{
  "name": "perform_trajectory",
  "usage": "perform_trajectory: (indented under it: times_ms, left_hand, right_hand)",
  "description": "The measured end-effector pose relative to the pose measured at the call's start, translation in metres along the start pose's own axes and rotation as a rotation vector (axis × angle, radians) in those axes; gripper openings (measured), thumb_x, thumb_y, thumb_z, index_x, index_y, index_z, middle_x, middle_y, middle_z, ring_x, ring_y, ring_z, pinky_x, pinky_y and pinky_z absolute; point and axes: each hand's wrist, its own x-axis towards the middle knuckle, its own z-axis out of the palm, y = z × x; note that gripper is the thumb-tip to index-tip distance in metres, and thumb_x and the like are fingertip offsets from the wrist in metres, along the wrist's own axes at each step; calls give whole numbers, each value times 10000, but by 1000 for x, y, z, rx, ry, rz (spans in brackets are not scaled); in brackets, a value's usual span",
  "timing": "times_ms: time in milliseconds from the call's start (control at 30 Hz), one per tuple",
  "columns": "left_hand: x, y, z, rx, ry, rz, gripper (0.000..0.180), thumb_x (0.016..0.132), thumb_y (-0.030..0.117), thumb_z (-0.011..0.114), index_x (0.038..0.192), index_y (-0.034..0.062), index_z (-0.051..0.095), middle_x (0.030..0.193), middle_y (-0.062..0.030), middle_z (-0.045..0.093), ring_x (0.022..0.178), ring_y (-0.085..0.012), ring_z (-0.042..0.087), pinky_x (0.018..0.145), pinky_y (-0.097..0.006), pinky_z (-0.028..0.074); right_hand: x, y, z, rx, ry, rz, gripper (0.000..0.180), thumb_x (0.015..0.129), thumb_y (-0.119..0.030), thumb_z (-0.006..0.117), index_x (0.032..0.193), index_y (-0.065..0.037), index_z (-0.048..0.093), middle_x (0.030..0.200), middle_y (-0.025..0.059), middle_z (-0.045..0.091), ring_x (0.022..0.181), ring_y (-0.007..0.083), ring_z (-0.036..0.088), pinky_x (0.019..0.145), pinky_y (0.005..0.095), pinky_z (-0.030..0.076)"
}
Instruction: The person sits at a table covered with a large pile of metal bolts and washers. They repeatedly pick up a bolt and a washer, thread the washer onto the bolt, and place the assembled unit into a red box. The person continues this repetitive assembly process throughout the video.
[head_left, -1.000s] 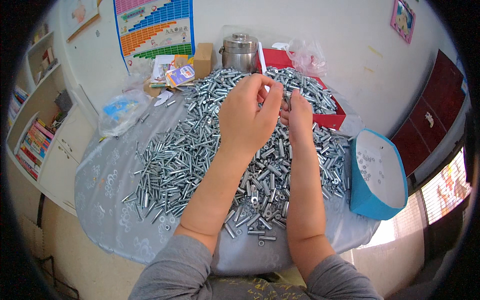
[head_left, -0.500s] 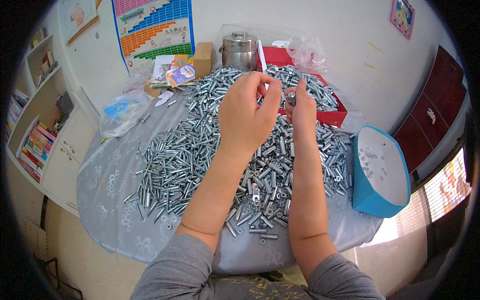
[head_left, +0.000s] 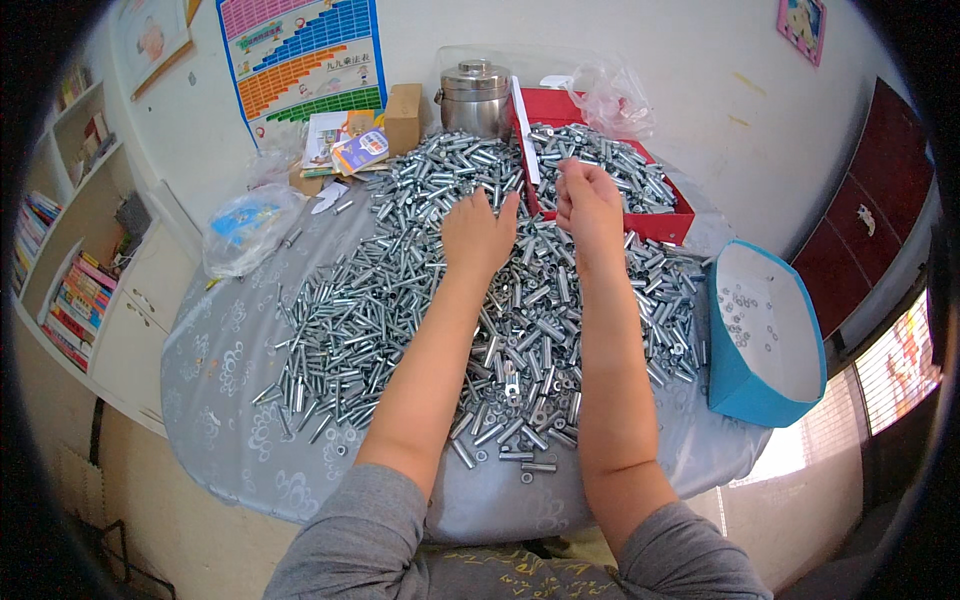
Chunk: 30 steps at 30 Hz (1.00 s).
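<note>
My left hand [head_left: 476, 238] is lowered to the heap of metal bolts and sleeves [head_left: 350, 320], its thumb spread from the other fingers. Its fingertips point into the parts, and nothing shows in its grasp. Further right, my right hand [head_left: 594, 214] is closed, thumb up, in front of the red box [head_left: 665, 232]. Whatever it holds, if anything, is hidden by its fingers. More metal sleeve anchors [head_left: 640, 180] fill that box. Loose washers and short sleeves [head_left: 525, 456] lie along the heap's near edge.
At the right stands a blue-rimmed box [head_left: 765, 385] with small washers inside. A steel pot [head_left: 474, 100] and a brown carton [head_left: 403, 118] stand at the back. Booklets [head_left: 345, 145] and a plastic bag [head_left: 250, 230] lie at the left on the grey tablecloth [head_left: 230, 400].
My hands were raised close together, a metal piece showing in the right one. Now the left has dropped toward the heap with its thumb apart, and the right has closed so the piece is hidden.
</note>
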Motion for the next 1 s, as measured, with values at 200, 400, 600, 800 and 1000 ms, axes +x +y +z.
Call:
perform_trajectory:
  times_ms: [200,400,600,800,1000]
  left_hand:
    - [-6,-19,33,129,-277,2,718,855,567,300,1266,-13,401,1315,-208,376,1280,-362,246,1051,-474,145]
    - [-7,-21,34,175,-253,9,690,861,557,300,1257,5,419,1299,-196,401,1266,-357,273,1037,-480,178]
    - [-8,-22,34,198,-244,14,682,862,558,302,1243,8,433,1278,-199,423,1251,-368,294,1023,-489,202]
    - [-10,-18,31,201,-243,26,685,860,558,309,1242,3,435,1272,-205,428,1240,-381,308,1013,-504,208]
    - [-12,-20,33,190,-199,36,669,861,542,321,1226,-3,452,1249,-215,448,1225,-388,326,1009,-503,216]
  right_hand:
    - [-2,-1,11,-43,68,-19,303,873,-226,539,1032,16,446,623,-42,415,453,0,303,377,164,216]
    - [6,9,-4,-7,-131,118,335,876,-247,527,1070,18,457,627,-43,419,448,7,300,380,172,228]
    - [15,27,-9,-201,-136,196,409,832,-319,567,998,53,527,726,37,545,606,100,498,527,241,408]
    - [14,38,-8,-508,-126,138,450,820,-324,583,1002,83,520,736,90,570,646,132,527,586,278,426]
    - [20,31,-17,-142,-190,268,364,885,-335,480,929,25,512,587,13,483,438,79,411,384,231,302]
